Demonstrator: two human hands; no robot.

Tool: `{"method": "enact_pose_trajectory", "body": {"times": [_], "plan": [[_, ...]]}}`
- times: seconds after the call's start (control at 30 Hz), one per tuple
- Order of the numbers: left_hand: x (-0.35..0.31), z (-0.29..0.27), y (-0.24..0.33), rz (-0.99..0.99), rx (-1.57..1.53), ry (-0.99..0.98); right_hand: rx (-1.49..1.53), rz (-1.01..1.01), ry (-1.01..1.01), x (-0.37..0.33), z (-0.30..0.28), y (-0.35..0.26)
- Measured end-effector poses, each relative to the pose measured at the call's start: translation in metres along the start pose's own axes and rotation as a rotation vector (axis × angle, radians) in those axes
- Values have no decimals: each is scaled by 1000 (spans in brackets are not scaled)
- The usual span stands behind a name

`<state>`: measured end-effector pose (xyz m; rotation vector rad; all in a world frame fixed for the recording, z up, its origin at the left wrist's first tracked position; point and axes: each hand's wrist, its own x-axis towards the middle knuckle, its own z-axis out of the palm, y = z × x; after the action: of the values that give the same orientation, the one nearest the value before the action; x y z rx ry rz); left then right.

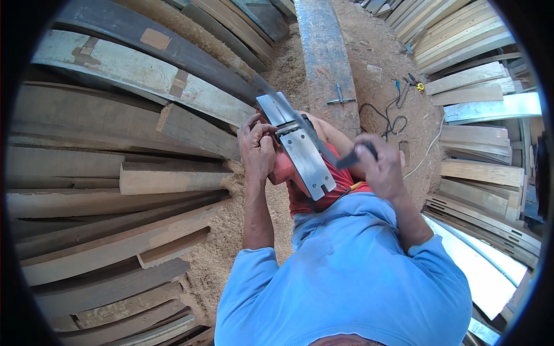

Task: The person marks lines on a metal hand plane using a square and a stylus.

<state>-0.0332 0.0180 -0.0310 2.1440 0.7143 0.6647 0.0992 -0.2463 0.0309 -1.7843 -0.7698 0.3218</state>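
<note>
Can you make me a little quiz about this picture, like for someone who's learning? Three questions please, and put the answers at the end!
1. Which hand grips the dark handle of the long, blurry blade?

2. True or false: the T-shaped tool lies on the sawdust.

3. Pick one. What colour is the body of the tool with shiny metal plates facing up?
A) green
B) red
C) yellow

Key:
1. The right hand.
2. False: the T-shaped tool lies on the long plank.
3. B.
</note>
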Motion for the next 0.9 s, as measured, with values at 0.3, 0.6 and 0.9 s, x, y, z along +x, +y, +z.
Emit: {"method": "enact_pose_trajectory", "body": {"times": [0.3,0.6,0.9], "plan": [[7,11,-27,-236,-118,-159,-120,273,-32,76,3,206],[13,11,-25,-355,-222,-184,-716,373,-50,63,25,265],[15,12,-17,-338,-431,-171,-773,136,-130,84,45,229]]}}
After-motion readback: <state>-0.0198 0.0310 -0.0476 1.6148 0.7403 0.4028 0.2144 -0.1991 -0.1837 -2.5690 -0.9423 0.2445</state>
